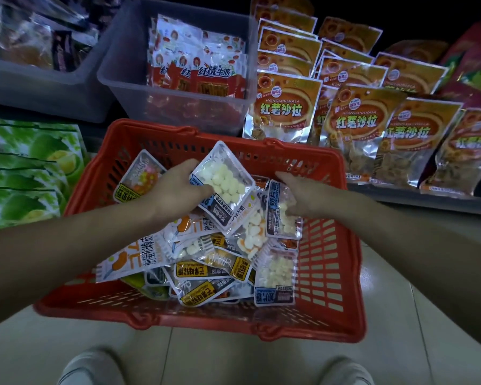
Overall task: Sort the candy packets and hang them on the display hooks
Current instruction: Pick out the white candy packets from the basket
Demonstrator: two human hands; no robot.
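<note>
A red plastic basket (328, 276) stands on the floor and holds several small candy packets (206, 262). My left hand (175, 187) holds a clear packet of white round candies (224, 177) above the pile, thumb and fingers gripping its left edge. My right hand (297, 190) reaches down onto another white-candy packet (285, 215) with a blue label; its fingers curl over the packet's upper part. No display hooks show in this view.
Orange snack bags (356, 123) hang in rows behind the basket at right. A clear bin (114, 73) of red-and-white packets sits behind the basket, a grey bin (39, 79) at far left. Green bags (25, 168) hang at left. My two shoes (95, 368) stand on tile.
</note>
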